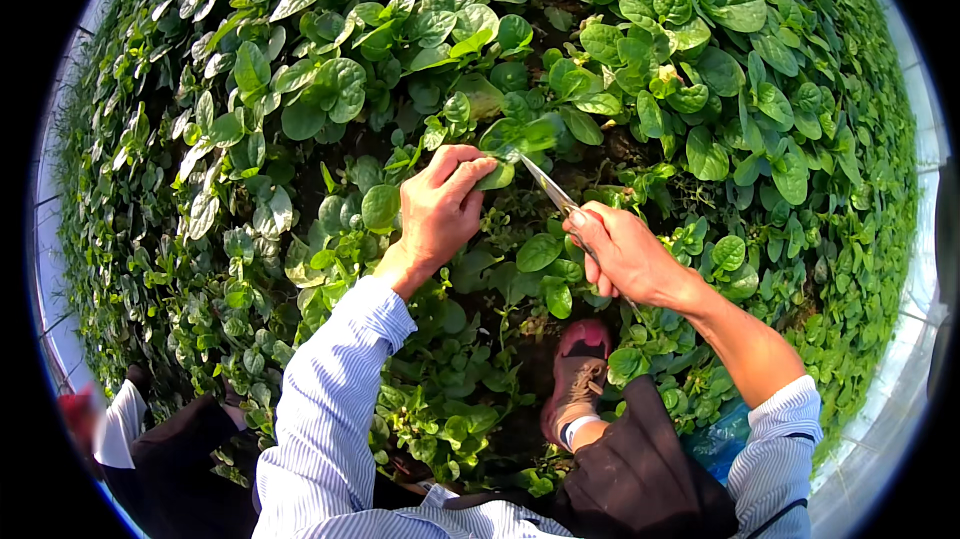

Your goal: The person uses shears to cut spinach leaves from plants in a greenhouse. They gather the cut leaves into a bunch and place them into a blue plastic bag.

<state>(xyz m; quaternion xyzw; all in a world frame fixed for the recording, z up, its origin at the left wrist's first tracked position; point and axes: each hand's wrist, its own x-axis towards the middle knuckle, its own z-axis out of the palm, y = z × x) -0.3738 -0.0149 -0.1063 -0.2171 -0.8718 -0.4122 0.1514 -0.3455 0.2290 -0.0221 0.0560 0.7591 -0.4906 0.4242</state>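
My left hand (444, 212) pinches a green leafy sprig (496, 176) between thumb and fingers. Just right of those fingertips is the tip of a pointed metal cutting tool (550, 185), which my right hand (622, 254) grips. Whether it is a knife or closed scissors, I cannot tell. Its far end pokes out below my right palm. Beside the tip, some leaves (525, 135) are blurred. Broad-leaved green plants (450, 21), resembling Malabar spinach, surround both hands.
A red-and-brown shoe (579, 381) stands on soil among the plants. Behind it a brown-clad knee (637, 464) rises, with blue plastic (716, 438) to its right. Dark trousers (180, 438) show at lower left. Pale borders (919, 239) edge the bed.
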